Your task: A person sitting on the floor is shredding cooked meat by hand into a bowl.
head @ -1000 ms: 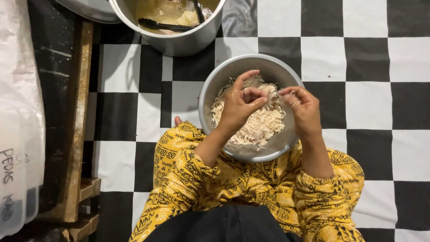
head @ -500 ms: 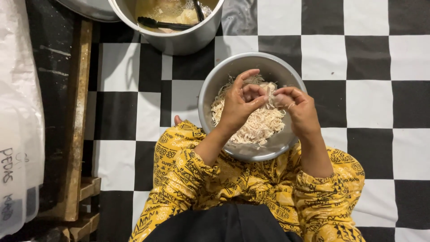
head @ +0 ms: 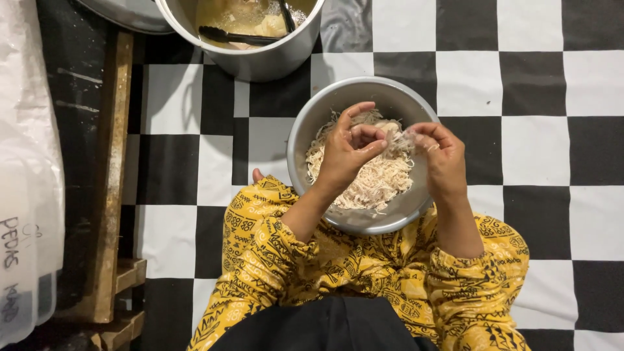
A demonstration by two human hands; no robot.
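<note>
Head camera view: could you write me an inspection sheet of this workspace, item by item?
Surface: black and white checkered floor.
Job's things: metal bowl of pale shredded food, resting on the lap.
Clutter: large metal pot holding yellowish liquid and dark tongs; wooden frame; white plastic sheet.
Grippers: left hand and right hand pinch strands above the bowl.
Cables: nothing seen.
Surroundings: yellow patterned sleeves.

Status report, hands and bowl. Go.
Left hand and right hand pinch one piece of shredded meat above the metal bowl. Nothing blocks them.
</note>
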